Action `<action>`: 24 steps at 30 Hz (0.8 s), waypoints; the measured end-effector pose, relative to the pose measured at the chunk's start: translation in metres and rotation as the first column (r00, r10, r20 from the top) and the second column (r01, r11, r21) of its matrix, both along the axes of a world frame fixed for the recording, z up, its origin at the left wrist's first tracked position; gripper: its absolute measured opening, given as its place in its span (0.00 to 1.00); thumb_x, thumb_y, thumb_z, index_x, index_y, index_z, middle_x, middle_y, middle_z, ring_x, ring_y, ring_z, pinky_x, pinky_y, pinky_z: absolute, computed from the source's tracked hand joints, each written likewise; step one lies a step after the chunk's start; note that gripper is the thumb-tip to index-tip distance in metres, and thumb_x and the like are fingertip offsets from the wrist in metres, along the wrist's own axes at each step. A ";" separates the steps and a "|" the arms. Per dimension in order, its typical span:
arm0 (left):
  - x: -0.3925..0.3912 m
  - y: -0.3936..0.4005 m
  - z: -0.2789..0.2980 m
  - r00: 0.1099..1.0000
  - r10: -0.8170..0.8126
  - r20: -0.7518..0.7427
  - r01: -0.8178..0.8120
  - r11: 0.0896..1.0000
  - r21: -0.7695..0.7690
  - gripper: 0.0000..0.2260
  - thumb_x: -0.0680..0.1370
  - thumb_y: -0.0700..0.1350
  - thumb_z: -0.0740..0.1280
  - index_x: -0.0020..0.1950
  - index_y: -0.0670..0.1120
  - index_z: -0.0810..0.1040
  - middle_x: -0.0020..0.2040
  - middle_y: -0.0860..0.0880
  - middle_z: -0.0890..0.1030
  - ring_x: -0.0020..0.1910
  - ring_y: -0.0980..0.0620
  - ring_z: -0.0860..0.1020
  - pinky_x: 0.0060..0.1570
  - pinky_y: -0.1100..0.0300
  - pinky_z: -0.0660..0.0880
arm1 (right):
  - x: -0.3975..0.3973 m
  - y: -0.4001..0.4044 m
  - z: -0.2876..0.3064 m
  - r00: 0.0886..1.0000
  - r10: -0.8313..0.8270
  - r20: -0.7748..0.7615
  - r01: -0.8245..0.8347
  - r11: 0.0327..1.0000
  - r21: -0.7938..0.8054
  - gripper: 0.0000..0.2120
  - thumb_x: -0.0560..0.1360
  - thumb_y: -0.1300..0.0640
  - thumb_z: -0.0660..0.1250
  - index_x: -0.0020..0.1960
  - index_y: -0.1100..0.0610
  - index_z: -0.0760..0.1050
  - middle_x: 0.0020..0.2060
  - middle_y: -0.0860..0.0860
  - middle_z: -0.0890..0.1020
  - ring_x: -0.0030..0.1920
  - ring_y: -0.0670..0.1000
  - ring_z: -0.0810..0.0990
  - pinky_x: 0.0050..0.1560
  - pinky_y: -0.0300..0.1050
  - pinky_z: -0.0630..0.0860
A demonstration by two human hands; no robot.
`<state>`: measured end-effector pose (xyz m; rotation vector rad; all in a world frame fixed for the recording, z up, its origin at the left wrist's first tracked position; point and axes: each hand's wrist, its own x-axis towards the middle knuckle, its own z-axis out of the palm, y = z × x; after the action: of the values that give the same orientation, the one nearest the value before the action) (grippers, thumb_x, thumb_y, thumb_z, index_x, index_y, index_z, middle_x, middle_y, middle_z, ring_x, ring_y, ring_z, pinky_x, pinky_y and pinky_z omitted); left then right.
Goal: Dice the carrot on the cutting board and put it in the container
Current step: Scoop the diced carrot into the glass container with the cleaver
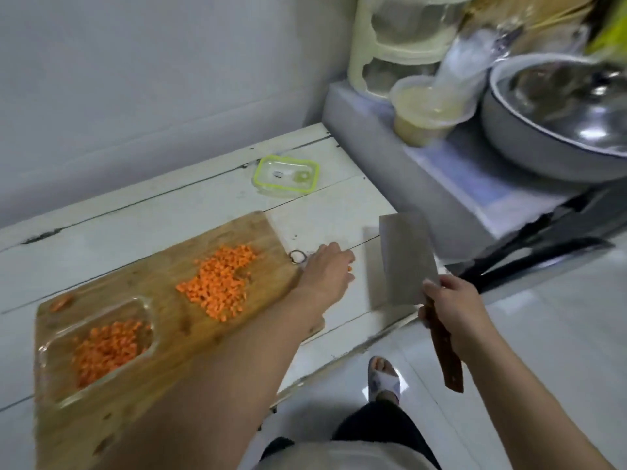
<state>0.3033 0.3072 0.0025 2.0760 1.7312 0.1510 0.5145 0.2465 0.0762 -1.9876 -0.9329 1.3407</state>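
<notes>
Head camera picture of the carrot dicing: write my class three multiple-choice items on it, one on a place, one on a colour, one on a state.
1. Where does the glass container stand?
A. on the cutting board
B. on the floor
C. inside the pot

2. What colour is the rim of the lid?
A. red
B. green
C. black

3. What is the right hand doing?
A. lying flat on the table
B. hanging idle
C. gripping the cleaver

Key: 1 A, it sits on the cutting board near the loose carrot dice; 2 B, the rim is lime green; 3 C, its fingers wrap the handle of the cleaver.
</notes>
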 end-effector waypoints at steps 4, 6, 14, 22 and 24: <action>0.011 0.013 -0.002 0.999 0.000 0.048 0.003 0.998 -0.064 0.05 0.81 0.43 0.68 0.56 0.45 0.80 0.56 0.43 0.76 0.57 0.40 0.76 0.55 0.52 0.72 | 0.012 -0.002 -0.004 1.000 0.019 0.013 -0.019 1.000 0.009 0.09 0.82 0.59 0.62 0.52 0.63 0.77 0.39 0.62 0.80 0.33 0.56 0.80 0.36 0.52 0.78; 0.014 0.011 0.002 1.000 -0.001 0.025 0.003 0.997 -0.079 0.04 0.81 0.40 0.66 0.54 0.43 0.80 0.56 0.42 0.76 0.56 0.38 0.77 0.53 0.53 0.73 | 0.008 -0.001 -0.006 0.999 0.039 0.014 -0.039 0.999 0.012 0.09 0.82 0.59 0.62 0.51 0.64 0.78 0.38 0.63 0.80 0.33 0.57 0.80 0.37 0.53 0.78; -0.012 -0.020 0.035 0.986 0.166 0.022 -0.167 0.986 0.023 0.09 0.77 0.33 0.61 0.53 0.43 0.75 0.53 0.41 0.77 0.53 0.37 0.78 0.46 0.50 0.71 | -0.039 0.009 0.002 0.988 0.151 0.015 -0.152 0.988 0.039 0.08 0.82 0.57 0.63 0.49 0.59 0.79 0.35 0.62 0.81 0.32 0.57 0.79 0.37 0.53 0.77; -0.220 -0.171 0.069 0.509 0.784 0.356 -0.861 0.469 0.197 0.07 0.78 0.38 0.69 0.46 0.50 0.79 0.42 0.50 0.81 0.42 0.48 0.78 0.46 0.53 0.77 | -0.171 -0.006 -0.003 0.889 0.451 -0.083 -0.445 0.892 0.078 0.08 0.81 0.56 0.64 0.49 0.57 0.80 0.39 0.62 0.82 0.30 0.57 0.78 0.34 0.51 0.75; -0.242 -0.193 0.066 0.481 0.838 0.258 -0.876 0.449 0.174 0.08 0.77 0.36 0.68 0.46 0.49 0.81 0.42 0.49 0.83 0.42 0.48 0.79 0.44 0.54 0.76 | -0.189 -0.012 -0.005 0.882 0.462 -0.091 -0.457 0.887 0.067 0.08 0.82 0.56 0.63 0.50 0.57 0.80 0.40 0.63 0.81 0.29 0.56 0.77 0.32 0.48 0.75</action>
<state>0.0610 0.1139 0.0687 1.0321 2.6332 0.8745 0.3253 0.2344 0.0717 -1.7014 -1.4338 1.6394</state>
